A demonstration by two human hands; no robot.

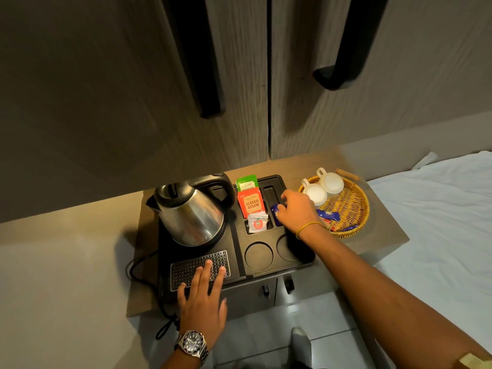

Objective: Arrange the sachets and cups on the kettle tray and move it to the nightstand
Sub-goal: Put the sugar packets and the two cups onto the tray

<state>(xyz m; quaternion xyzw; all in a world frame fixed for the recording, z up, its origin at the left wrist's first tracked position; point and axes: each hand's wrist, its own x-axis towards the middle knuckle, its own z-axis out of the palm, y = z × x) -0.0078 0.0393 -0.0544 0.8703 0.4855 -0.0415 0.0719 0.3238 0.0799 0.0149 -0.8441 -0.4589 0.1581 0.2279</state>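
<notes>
Fingers (288, 197) of the right hand (298, 211) are curled down over a slot at the back right of the black kettle tray (239, 262), w/ a dark blue sachet (275, 213) under the palm side, touching the hand; can't tell if it's actually pinched. Left hand (202, 296) lies flat, fingers spread, on the perforated drip grate (198, 267) at the tray's front left, holding nothing. Steel kettle (190, 211) sits on the tray's left half. Middle slots: green sachet (247, 183) at the back, orange "Classic Assam" sachets (251, 203) in front of it, small white sachet (257, 222) nearest. Two round cup recesses (258, 255) at front right are bare. Wicker basket (351, 209) stands just right of the tray on the counter (383, 235), w/ two white cups (323, 189) upside down in it and more blue sachets (330, 215) beside the right wrist. Bed (439, 222) at far right.
</notes>
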